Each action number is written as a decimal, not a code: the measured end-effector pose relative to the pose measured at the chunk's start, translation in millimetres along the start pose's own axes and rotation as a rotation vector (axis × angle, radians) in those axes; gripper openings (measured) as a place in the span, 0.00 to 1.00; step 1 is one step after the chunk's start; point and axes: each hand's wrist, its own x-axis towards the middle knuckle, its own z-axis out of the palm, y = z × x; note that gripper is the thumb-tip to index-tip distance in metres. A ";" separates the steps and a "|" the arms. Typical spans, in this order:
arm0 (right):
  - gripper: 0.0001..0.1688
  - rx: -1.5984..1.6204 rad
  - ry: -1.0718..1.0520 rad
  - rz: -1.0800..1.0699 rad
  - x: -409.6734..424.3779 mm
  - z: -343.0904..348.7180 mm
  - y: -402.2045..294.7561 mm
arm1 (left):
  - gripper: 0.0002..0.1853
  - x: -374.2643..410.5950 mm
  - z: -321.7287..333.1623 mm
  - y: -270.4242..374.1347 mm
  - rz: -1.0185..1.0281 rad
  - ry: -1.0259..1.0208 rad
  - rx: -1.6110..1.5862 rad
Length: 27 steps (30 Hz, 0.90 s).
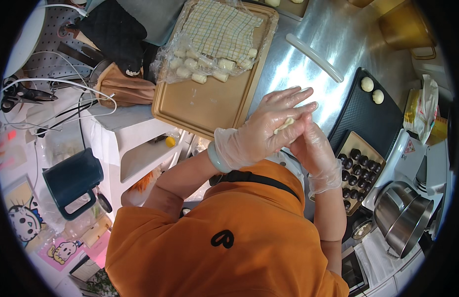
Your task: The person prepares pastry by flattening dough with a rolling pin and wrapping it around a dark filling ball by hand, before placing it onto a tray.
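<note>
My left hand (275,128) and my right hand (311,148), both in clear plastic gloves, are pressed together in front of my body. A pale piece of dough (283,126) is held between them; a strip of it shows beside the left thumb, and the rest is hidden. Beyond the left hand is a gold baking tray (203,111) with several cut dough pieces (199,78) under plastic film and a checked cloth (218,29). Two round dough balls (367,84) sit on a black textured tray (363,111) at the right.
A translucent rolling pin (314,57) lies on the steel table (274,67). Dark round balls fill a small tray (350,143) at right, near a steel mixer bowl (404,219). At left are a dark jug (75,183), scissors (25,94), cables and a black oven mitt (112,33).
</note>
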 end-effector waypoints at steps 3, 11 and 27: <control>0.33 -0.005 0.133 0.050 -3.7 18.2 -14.1 | 0.37 0.4 -3.9 5.0 -0.032 -0.049 -0.178; 0.29 0.178 -0.142 0.107 -7.3 6.6 -9.7 | 0.38 8.4 -18.5 -7.6 0.212 -0.221 -0.049; 0.42 0.157 0.057 -0.110 -1.7 16.6 5.9 | 0.26 -2.2 -0.9 9.9 -0.014 0.116 0.120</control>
